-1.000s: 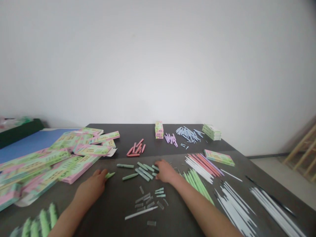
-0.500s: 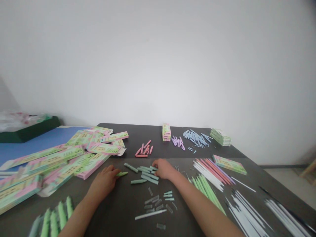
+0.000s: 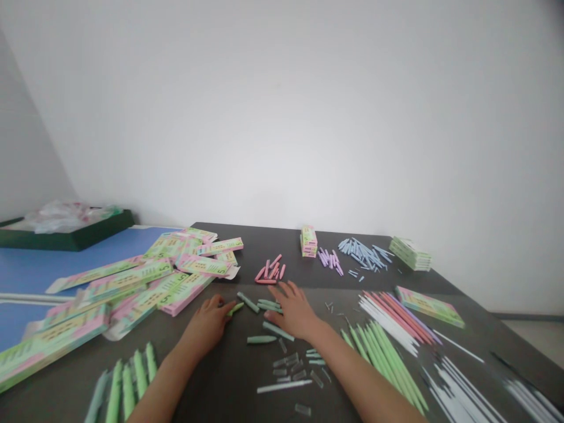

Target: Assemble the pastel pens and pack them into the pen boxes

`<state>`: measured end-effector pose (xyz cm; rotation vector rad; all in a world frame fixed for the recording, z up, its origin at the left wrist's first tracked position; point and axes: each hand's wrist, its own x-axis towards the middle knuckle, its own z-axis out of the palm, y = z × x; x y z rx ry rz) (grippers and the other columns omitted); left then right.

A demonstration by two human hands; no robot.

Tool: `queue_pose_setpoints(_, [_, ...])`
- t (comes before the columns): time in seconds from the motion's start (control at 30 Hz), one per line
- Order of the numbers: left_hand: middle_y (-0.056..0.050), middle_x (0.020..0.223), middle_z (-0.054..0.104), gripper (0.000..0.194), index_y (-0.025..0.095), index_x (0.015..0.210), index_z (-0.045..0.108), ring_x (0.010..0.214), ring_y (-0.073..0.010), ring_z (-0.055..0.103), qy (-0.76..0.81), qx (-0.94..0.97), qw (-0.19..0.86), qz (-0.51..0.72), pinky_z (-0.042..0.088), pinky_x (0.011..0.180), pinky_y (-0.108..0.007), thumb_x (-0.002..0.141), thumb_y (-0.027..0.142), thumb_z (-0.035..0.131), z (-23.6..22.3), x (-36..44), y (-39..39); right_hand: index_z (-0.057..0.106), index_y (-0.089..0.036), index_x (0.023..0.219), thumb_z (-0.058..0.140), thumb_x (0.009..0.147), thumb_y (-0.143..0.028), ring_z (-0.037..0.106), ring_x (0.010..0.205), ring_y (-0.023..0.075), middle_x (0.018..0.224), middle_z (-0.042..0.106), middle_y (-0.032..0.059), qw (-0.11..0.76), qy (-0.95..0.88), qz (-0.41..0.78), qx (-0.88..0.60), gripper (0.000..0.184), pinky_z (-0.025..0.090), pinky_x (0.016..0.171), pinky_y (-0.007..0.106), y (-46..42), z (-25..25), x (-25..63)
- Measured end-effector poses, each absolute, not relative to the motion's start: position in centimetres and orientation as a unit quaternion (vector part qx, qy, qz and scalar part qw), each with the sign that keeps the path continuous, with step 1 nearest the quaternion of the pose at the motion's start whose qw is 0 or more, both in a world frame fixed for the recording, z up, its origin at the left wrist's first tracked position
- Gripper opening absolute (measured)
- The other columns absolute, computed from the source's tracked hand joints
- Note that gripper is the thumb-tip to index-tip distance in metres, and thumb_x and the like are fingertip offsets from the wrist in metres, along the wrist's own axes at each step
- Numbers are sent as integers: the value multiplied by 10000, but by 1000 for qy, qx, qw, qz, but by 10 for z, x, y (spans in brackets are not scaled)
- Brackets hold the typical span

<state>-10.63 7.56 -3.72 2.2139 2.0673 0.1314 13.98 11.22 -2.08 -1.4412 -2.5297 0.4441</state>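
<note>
Spread wide now, the person's right hand [image 3: 297,312] was bunched up before; it reaches over dull green, stick-shaped tubes [image 3: 278,331] on the flat, dark table [image 3: 220,379]. The left hand [image 3: 206,324] pinches a small, bright green, pointed piece [image 3: 236,308], just left of those tubes.

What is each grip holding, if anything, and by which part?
Left grip: a lime-green piece, pinched by its near end. Right grip: spread over grey-green tubes, no hold visible.
</note>
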Motion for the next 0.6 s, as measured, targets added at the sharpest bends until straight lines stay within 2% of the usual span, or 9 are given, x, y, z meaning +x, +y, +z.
queue_pose_setpoints(0.07, [-95,1382,491,386,230,1311,512,1268,-279,453,682,728,50,37,380,1028,-511,926,249,519,-38,-105,74,246,-299,1497,501,843,-646,117,1432,394,1577,193,124,78,-864,167,-468,783,191,1089,603,106,-29,129])
queue_pose_setpoints(0.2, [-101,1414,465,406,232,1309,507,1299,-321,421,701,712,42,21,372,1027,-592,911,289,559,-38,-100,68,252,-298,1495,459,884,-604,88,1439,382,1578,172,130,47,-878,184,-440,714,126,1098,625,106,-45,112])
queue_pose_setpoints(0.33, [-100,1402,476,415,221,1302,506,1264,-305,463,706,707,35,22,383,1029,-581,903,306,578,-39,-93,64,248,-253,1500,369,948,-535,67,1455,307,1578,178,104,38,-890,187,-414,632,67,1136,564,113,-47,111])
queue_pose_setpoints(0.47, [-103,1392,479,421,215,1302,500,1238,-301,486,711,701,29,32,423,1001,-565,900,310,583,-42,-89,63,215,-195,1510,204,957,-604,76,1459,278,1575,180,114,35,-895,191,-401,688,63,1142,556,113,-45,116])
queue_pose_setpoints(0.6, [-107,1396,469,438,216,1315,483,1226,-301,494,715,698,28,40,454,973,-547,899,310,584,-44,-86,61,194,-230,1513,390,850,-718,42,1460,292,1584,134,112,36,-905,180,-383,845,25,1140,563,110,-47,116])
